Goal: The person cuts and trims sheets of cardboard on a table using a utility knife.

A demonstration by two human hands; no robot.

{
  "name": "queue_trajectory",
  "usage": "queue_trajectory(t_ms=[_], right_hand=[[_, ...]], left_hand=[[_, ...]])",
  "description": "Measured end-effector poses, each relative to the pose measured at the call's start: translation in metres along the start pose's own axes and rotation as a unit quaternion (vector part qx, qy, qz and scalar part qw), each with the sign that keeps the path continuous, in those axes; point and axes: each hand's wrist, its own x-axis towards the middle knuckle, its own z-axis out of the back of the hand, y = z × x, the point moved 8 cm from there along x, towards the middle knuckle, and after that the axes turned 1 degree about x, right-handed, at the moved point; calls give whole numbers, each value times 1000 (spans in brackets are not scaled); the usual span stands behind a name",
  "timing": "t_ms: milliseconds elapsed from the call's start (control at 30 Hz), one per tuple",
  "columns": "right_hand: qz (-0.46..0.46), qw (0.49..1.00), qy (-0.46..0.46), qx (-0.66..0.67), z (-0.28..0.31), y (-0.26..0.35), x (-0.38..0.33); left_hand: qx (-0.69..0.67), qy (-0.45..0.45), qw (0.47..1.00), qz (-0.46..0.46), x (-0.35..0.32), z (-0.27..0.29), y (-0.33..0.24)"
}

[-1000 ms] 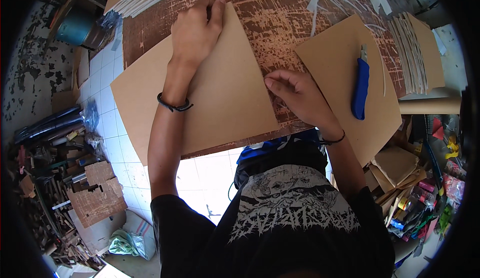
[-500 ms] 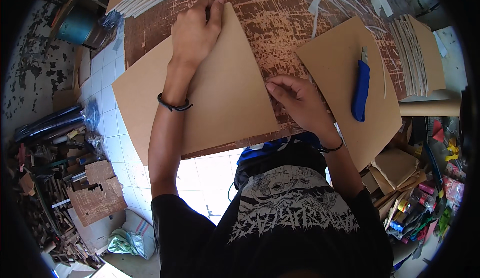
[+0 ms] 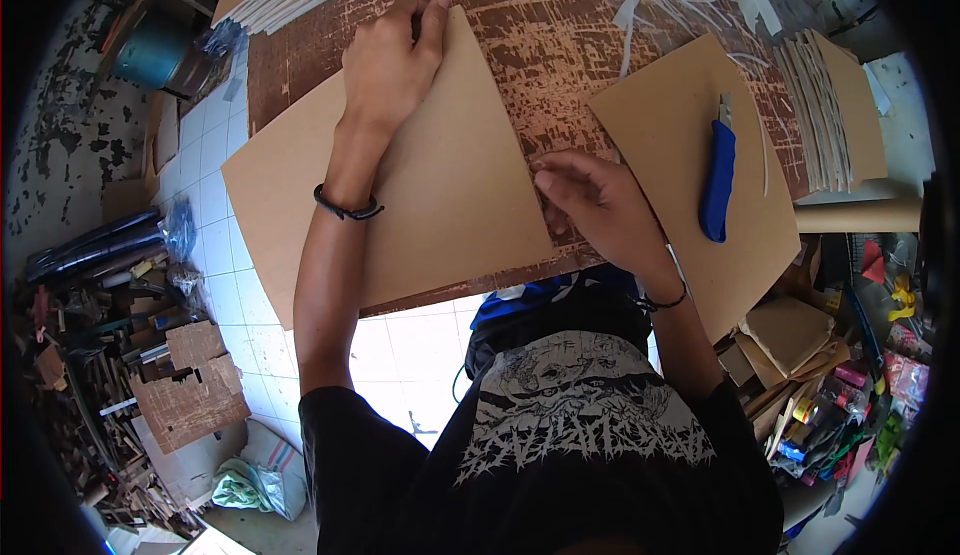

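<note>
Cardboard (image 3: 455, 185) lies flat on the scuffed tabletop (image 3: 545, 40), its left corner overhanging the tiled floor (image 3: 215, 190). At its far end rests the left hand (image 3: 395, 65), fingers curled under; the right hand (image 3: 600, 205) is at its right edge, thumb and forefinger narrowly spaced. Whether either grips anything, I cannot tell. Rightward, a blue utility knife (image 3: 716, 185) lies on a second cardboard sheet (image 3: 675, 120).
</note>
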Motion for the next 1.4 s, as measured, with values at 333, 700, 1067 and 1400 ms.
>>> queue_trajectory(t_ms=[333,700,1067,1400], right_hand=[[-16,999,38,-3,-11,-2,2],[-12,1000,-18,7,0,-3,1],[123,979,-53,-155,-1,14,2],[25,999,31,-6,3,0,-11]], left_hand=[[-3,7,1000,8,0,3,-2],[4,9,1000,8,-1,3,0],[-3,-15,1000,-15,-1,3,-6],[-7,2,1000,0,0,1,-2]])
